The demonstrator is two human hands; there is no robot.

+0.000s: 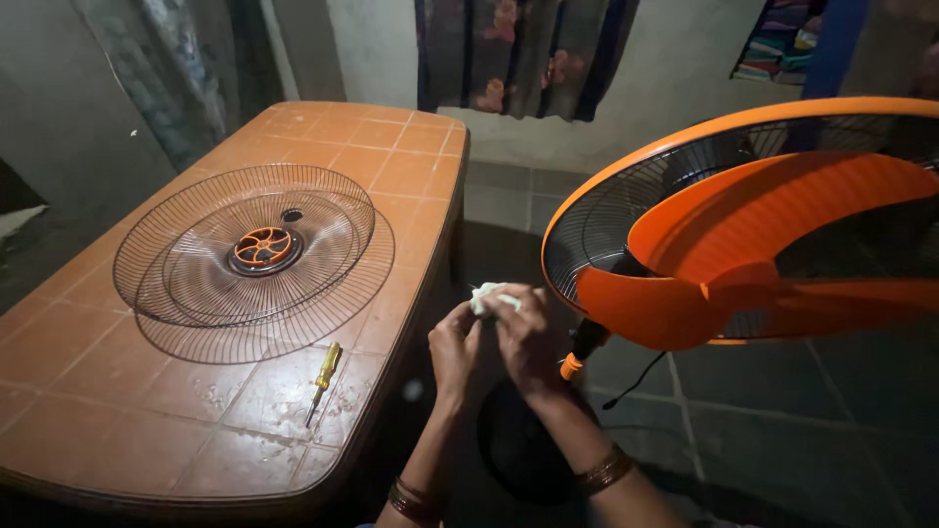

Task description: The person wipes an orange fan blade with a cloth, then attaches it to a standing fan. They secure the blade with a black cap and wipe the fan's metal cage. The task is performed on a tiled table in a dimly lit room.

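My left hand point(454, 344) and my right hand point(526, 337) meet in front of me, both closed around a small white crumpled cloth or tissue point(487, 296). Just to the right stands a pedestal fan with orange blades point(773, 249) and its rear wire guard point(611, 210) still on; the front is uncovered. The detached front wire guard point(254, 259), with an orange hub in its middle, lies flat on the table at left. A yellow-handled screwdriver point(323, 379) rests on the table near its front edge, left of my left hand.
The brown tile-patterned table point(98, 411) fills the left side. The fan's dark round base point(518, 445) sits on the grey tiled floor under my arms, with a black cord point(636, 381) trailing right. Patterned curtains hang on the far wall.
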